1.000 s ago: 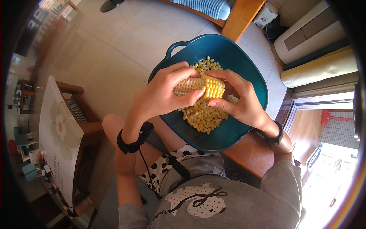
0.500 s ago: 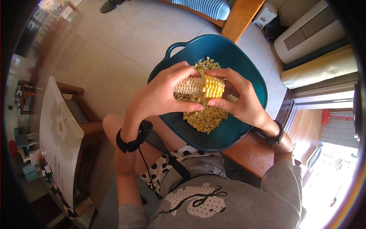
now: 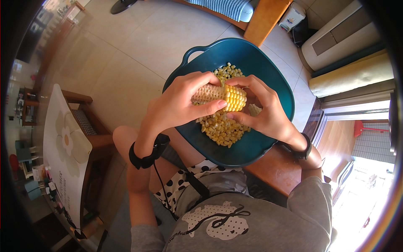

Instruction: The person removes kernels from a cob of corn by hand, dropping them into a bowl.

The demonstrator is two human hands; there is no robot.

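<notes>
Between both hands lies a corn cob [image 3: 236, 99], its left half stripped bare and its right end still covered in yellow kernels. My left hand [image 3: 180, 96] is closed around the bare half, the thumb pressing at the edge of the kernel rows. My right hand [image 3: 264, 103] grips the kernel-covered end, fingers over the top and thumb below. Under the cob, a dark teal basin [image 3: 268, 71] with a loop handle holds a heap of loose corn kernels [image 3: 224, 132]. A pale piece [image 3: 254, 110], perhaps another cob, shows partly behind my right hand.
Left of me stands a wooden-framed stool or table with a flower-printed cover [image 3: 67, 143]. A brown wooden bench [image 3: 277, 168] is under the basin's right side. Farther off are a wooden post [image 3: 266, 21], a small white bin [image 3: 292, 17] and a rolled yellowish bundle [image 3: 352, 73].
My left thumb has shifted up and right onto the kernel edge. The cob has turned slightly, and my right thumb sits a little lower. The basin has not moved.
</notes>
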